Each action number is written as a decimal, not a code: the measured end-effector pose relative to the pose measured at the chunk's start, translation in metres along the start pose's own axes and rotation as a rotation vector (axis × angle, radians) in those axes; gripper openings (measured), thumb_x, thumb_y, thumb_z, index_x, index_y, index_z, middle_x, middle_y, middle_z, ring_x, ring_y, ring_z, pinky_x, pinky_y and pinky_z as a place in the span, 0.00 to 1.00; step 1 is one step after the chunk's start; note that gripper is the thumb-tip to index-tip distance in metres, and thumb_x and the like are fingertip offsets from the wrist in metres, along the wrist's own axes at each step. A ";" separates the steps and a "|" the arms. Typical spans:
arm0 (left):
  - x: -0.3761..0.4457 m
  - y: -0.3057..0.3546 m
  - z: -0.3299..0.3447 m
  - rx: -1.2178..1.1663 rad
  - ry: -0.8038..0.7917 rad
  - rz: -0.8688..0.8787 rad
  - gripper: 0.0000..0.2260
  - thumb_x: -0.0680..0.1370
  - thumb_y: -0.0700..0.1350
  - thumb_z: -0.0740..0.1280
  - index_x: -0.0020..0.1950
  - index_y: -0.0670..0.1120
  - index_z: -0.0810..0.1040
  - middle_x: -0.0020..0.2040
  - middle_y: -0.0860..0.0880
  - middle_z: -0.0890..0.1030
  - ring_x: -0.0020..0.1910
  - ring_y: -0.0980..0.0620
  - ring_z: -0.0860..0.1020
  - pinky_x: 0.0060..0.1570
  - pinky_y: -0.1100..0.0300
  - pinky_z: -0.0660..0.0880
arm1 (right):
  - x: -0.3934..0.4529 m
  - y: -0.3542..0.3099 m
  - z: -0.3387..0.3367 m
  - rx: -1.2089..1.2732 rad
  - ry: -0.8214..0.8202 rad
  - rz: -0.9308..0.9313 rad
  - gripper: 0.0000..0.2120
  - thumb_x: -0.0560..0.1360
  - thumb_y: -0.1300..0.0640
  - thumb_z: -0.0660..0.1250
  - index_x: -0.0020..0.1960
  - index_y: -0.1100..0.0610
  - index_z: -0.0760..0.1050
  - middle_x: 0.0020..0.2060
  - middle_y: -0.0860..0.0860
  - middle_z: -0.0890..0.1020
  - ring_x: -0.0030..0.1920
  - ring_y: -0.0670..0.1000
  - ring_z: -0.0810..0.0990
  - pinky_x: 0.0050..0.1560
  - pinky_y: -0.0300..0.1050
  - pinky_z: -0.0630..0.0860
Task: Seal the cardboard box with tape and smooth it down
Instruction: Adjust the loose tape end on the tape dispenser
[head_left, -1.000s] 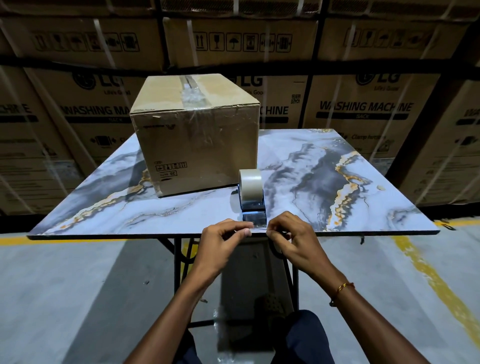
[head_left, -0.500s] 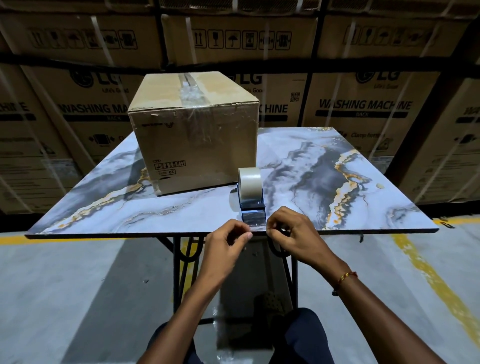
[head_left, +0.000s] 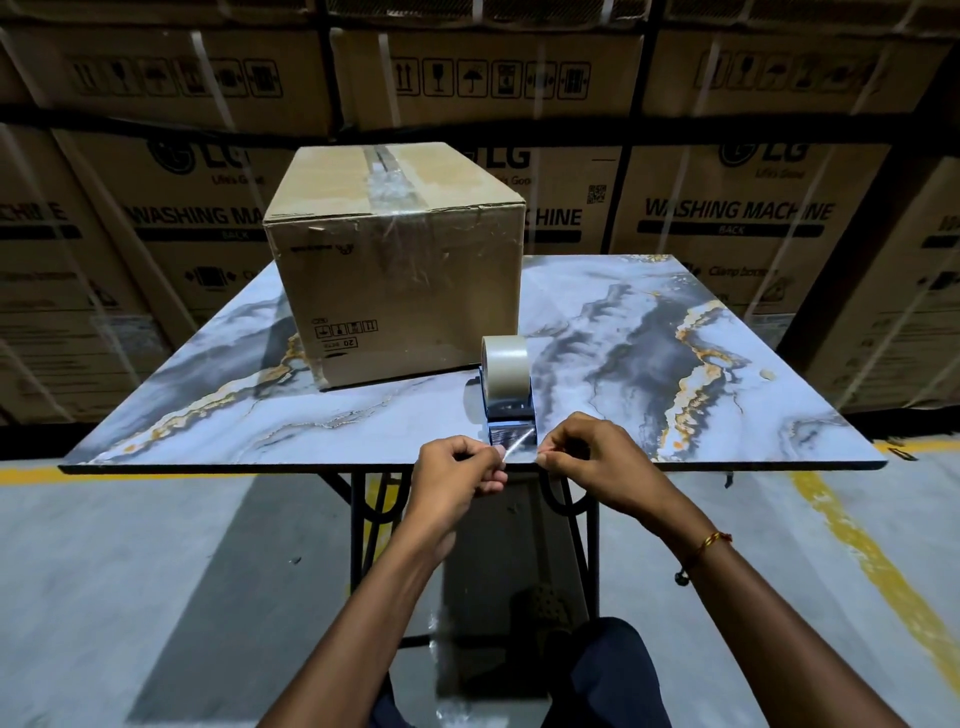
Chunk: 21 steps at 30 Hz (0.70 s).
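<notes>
A: Where's everything rn? Big stuff first

B: Marble-look surface (head_left: 675, 441) sits ahead of both hands, its near edge right at the fingertips. Cardboard box (head_left: 395, 280) stands on it, well beyond the hands and a bit left of them, flaps down. There's clear tape already along the top seam and down the near face, looks wrinkled tho

A: Dispenser?

B: Tape dispenser (head_left: 509, 395) is just past the hands, between them and the box, roll upright

A: And the hands?

B: Left hand (head_left: 457, 475) is curled, pinching one end of a short clear tape strip (head_left: 517, 446). Right hand (head_left: 592, 460) is pinching the other end, so the strip is stretched btwn them just in front of the dispenser. Can't tell if it's cut free yet

A: Tips for this step?

B: Imo keep the strip taut and flat so it doesn't fold onto itself, grip only the very ends to keep the glue clean, pull clear against the blade, then carry it over to the box seam w/o letting it sag, lay it centred and press outward from the middle
</notes>
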<state>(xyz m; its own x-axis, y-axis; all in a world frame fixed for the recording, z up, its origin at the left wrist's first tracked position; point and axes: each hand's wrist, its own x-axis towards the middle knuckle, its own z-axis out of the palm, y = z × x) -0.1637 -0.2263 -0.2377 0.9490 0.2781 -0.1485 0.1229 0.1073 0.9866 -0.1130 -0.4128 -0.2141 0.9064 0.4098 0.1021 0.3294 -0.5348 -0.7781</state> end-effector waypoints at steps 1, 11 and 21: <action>0.000 0.002 0.000 -0.005 -0.004 -0.012 0.06 0.76 0.38 0.72 0.39 0.39 0.81 0.36 0.41 0.83 0.36 0.50 0.82 0.42 0.57 0.80 | -0.001 0.001 -0.002 0.028 -0.005 0.038 0.04 0.75 0.55 0.74 0.44 0.55 0.83 0.41 0.50 0.84 0.43 0.53 0.83 0.47 0.50 0.78; 0.002 0.012 -0.005 -0.001 -0.067 -0.070 0.08 0.75 0.34 0.71 0.37 0.39 0.80 0.31 0.43 0.81 0.32 0.51 0.80 0.38 0.61 0.80 | -0.015 -0.007 -0.004 0.544 0.042 0.264 0.11 0.79 0.52 0.70 0.47 0.58 0.70 0.37 0.61 0.86 0.29 0.53 0.78 0.30 0.45 0.74; 0.003 0.017 -0.004 0.082 -0.068 -0.067 0.06 0.76 0.34 0.71 0.38 0.38 0.79 0.35 0.40 0.80 0.30 0.53 0.80 0.34 0.64 0.79 | -0.003 -0.021 0.026 0.520 0.043 0.247 0.16 0.78 0.51 0.71 0.50 0.57 0.65 0.37 0.58 0.85 0.29 0.52 0.80 0.26 0.41 0.72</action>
<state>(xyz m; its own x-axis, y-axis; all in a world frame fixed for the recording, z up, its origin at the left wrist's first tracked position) -0.1600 -0.2201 -0.2219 0.9551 0.2068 -0.2124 0.2078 0.0441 0.9772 -0.1293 -0.3833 -0.2137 0.9534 0.2829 -0.1048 -0.0568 -0.1729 -0.9833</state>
